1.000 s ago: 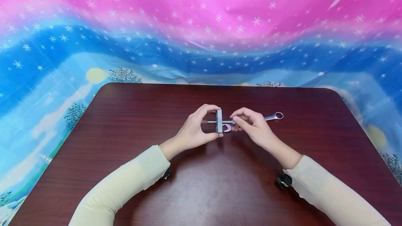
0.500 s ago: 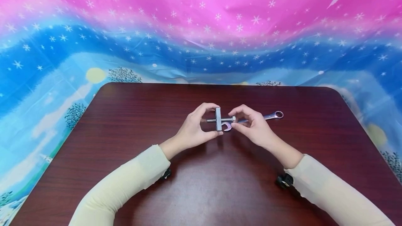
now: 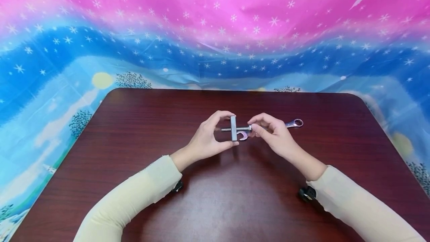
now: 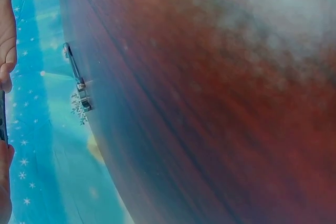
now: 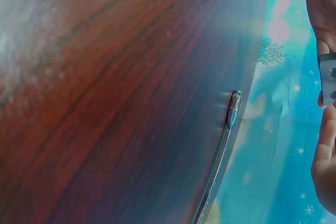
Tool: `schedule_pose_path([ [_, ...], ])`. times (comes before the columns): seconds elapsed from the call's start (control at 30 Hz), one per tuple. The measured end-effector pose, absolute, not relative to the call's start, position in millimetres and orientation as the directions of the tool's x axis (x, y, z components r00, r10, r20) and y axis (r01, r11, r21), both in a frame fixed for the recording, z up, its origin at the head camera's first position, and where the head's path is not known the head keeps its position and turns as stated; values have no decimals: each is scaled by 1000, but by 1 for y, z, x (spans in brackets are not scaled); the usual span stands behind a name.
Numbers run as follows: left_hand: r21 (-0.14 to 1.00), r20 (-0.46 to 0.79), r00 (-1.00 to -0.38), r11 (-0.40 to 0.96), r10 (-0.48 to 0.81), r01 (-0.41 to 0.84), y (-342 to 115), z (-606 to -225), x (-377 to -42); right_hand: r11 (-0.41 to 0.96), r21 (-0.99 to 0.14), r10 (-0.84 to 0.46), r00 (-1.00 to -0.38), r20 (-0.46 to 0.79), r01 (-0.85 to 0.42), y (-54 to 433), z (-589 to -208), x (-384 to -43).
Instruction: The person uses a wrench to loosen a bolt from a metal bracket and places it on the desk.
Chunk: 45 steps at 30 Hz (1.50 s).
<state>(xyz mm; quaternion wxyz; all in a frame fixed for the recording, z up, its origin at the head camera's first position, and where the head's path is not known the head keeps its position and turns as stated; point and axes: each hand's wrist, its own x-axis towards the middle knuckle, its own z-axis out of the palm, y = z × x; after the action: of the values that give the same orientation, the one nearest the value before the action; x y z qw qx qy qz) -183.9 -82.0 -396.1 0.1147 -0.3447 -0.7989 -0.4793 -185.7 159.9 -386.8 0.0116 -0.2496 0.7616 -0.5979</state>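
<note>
In the head view my left hand [image 3: 205, 133] grips a grey metal block [image 3: 233, 128] by its upper and lower ends, between fingers and thumb. A long silver bolt [image 3: 242, 128] passes through the block, its shank sticking out on both sides. At the bolt's head, on the right, my right hand [image 3: 273, 132] pinches with thumb and fingers. The block's face with holes [image 5: 328, 80] shows at the edge of the right wrist view. Beneath the hands lies a combination wrench [image 3: 295, 123], its middle hidden by the right hand and its open end showing below the bolt.
The dark red-brown table [image 3: 215, 197] has rounded far corners. A printed cloth [image 3: 215, 40] in pink and blue hangs behind it. Black wrist cameras sit under both cuffs.
My right thumb and fingers spread away from the bolt head half a second ago and now pinch it again. My left hand and the block have hardly moved. The wrench lies where it was.
</note>
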Motion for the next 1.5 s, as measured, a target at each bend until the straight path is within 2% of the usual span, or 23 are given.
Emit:
schedule_pose_path([
  [0.2,617,556,-687,321,468,719,-83,-397,-183,184,-901,-384,-872,303,-394,159,-387,-185],
  [0.37,640,551,-700,308,455,704,-84,-394,-185,172,-885,-415,-847,333,-432,159,-386,-183],
  [0.63,648,567,-690,274,450,711,-84,-387,-184,163,-906,-402,-865,301,-391,161,-383,-182],
  [0.8,617,572,-677,301,462,727,-84,-387,-181,137,-913,-395,-867,304,-383,159,-382,-179],
  [1.03,555,593,-638,324,491,766,-87,-390,-173,176,-900,-382,-870,311,-399,155,-381,-172],
  [1.17,515,617,-611,333,495,790,-90,-389,-173,190,-874,-393,-850,349,-447,155,-380,-169],
  [1.3,507,624,-611,343,488,791,-91,-388,-173,184,-847,-411,-822,394,-498,152,-379,-166],
  [1.5,523,606,-624,343,494,780,-92,-387,-171,164,-888,-425,-844,329,-429,154,-376,-166],
])
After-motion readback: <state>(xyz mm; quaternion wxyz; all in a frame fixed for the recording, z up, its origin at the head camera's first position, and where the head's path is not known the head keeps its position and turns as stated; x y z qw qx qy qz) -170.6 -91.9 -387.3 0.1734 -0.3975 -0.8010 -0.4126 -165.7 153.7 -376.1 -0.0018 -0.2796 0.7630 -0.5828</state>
